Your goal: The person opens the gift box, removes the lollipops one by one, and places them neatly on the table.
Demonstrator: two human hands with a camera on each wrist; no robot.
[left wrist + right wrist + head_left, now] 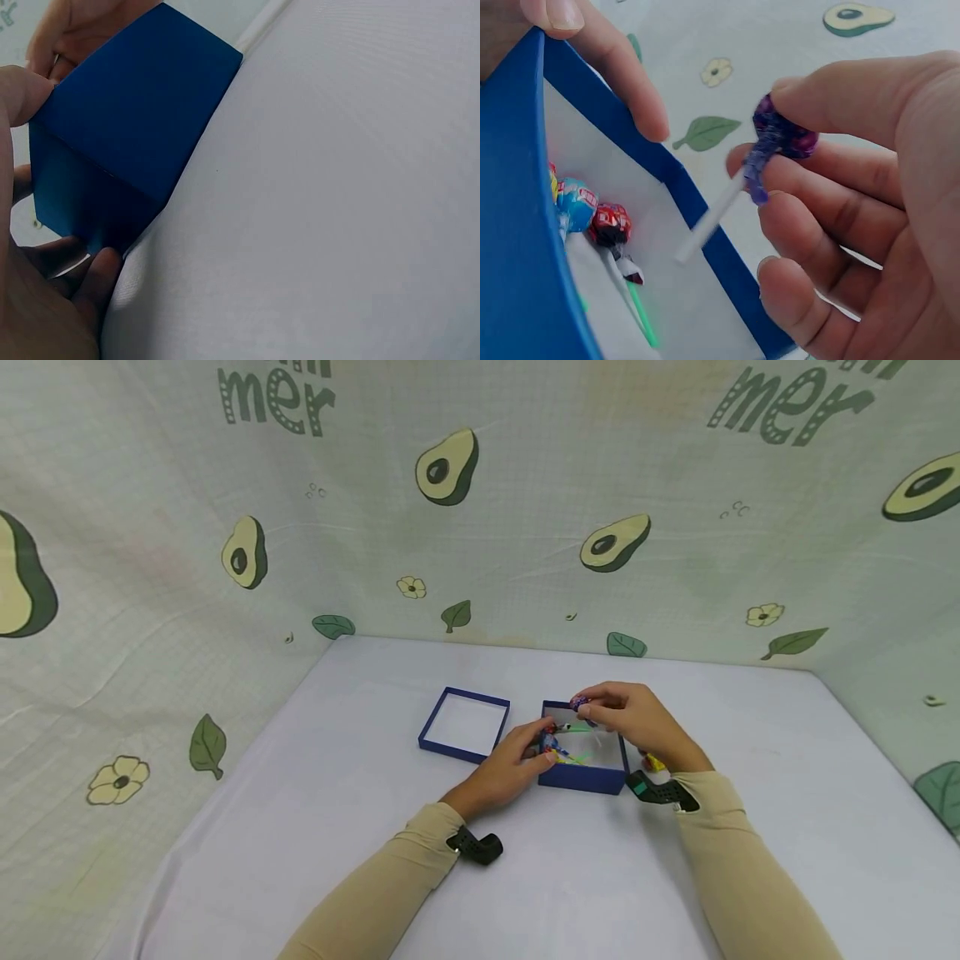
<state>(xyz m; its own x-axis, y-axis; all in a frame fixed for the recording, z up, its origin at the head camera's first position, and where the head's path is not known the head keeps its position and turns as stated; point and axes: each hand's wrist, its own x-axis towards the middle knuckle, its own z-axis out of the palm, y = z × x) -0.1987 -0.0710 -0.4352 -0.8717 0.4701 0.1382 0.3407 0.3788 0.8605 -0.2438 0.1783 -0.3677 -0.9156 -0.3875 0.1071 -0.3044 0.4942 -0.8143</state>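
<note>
My right hand (637, 720) pinches a lollipop (780, 135) in a purple wrapper between thumb and fingers, its white stick slanting down over the blue box (581, 779). With my left hand (504, 774) I grip that box at its left side, the thumb at the rim and the fingers along the outer wall. Inside the box, in the right wrist view, lie a blue-wrapped lollipop (577, 204) and a red-wrapped lollipop (610, 223) with a green stick. Part of the box's inside is hidden behind its near wall there.
A shallow blue-edged box lid (459, 750), white inside, lies on the white table (360, 727) left of the box. Something with a yellow and red wrapper (654, 762) sits right of the box, partly hidden by my right wrist. Behind the table hangs a printed cloth (517, 510).
</note>
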